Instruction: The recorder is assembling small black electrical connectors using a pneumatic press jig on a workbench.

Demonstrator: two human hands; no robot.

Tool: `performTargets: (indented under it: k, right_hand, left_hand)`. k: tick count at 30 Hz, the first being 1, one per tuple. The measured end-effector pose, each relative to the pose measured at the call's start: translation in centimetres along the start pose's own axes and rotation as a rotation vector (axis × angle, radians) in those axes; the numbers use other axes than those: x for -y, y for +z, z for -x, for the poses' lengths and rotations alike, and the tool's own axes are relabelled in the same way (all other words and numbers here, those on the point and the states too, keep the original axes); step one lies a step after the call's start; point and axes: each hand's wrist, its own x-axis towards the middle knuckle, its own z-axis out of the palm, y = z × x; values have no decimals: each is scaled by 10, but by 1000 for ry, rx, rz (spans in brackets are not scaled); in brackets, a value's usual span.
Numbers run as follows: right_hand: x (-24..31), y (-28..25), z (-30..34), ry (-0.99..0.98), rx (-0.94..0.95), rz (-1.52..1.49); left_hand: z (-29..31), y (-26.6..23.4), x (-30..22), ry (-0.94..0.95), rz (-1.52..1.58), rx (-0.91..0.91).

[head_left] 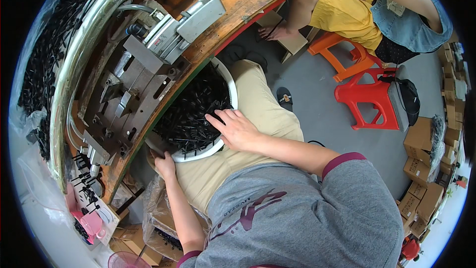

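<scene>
White basin (233, 92): rests on the person's lap, heaped with small black parts (191, 114), tucked against the curved wooden tabletop (238, 0) edge.
Right hand (237, 129): laid flat over the near rim, fingers (214, 117) spread loose on the parts, grasping nothing.
Left hand (165, 164): fingers curled under the basin's lower rim, gripping it.
Metal press (144, 69): crowds the tabletop above.
Open room: grey floor (317, 104) at right, toward a red stool (369, 97).

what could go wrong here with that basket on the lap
The basket rests on the person's lap, steadied by the left hand at its rim, so it could tip and spill the black parts. The right hand lies on the thin parts, which might prick fingers.
</scene>
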Motion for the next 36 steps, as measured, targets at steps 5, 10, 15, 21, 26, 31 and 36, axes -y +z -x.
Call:
performTargets:
  k: [5,10,15,21,26,31,36]
  right_hand:
    - [1,1,-2,-26,-42,16]
    - [0,2,-1,-37,-76,30]
    - [-1,2,0,-45,-84,39]
    - [1,2,-1,-57,-79,23]
    - [1,-1,-3,-47,-49,31]
    - [-1,0,-2,-36,-19,35]
    - [3,-9,-4,-4,53,16]
  left_hand:
    - [-2,0,3,15,23,16]
    - [-1,0,0,24,26,22]
    - [-4,8,12,84,56,-20]
    - [-4,9,16,68,77,-18]
    - [0,4,3,52,54,-18]
    - [6,-5,-15,-17,-39,32]
    - [14,-1,-2,58,-102,-1]
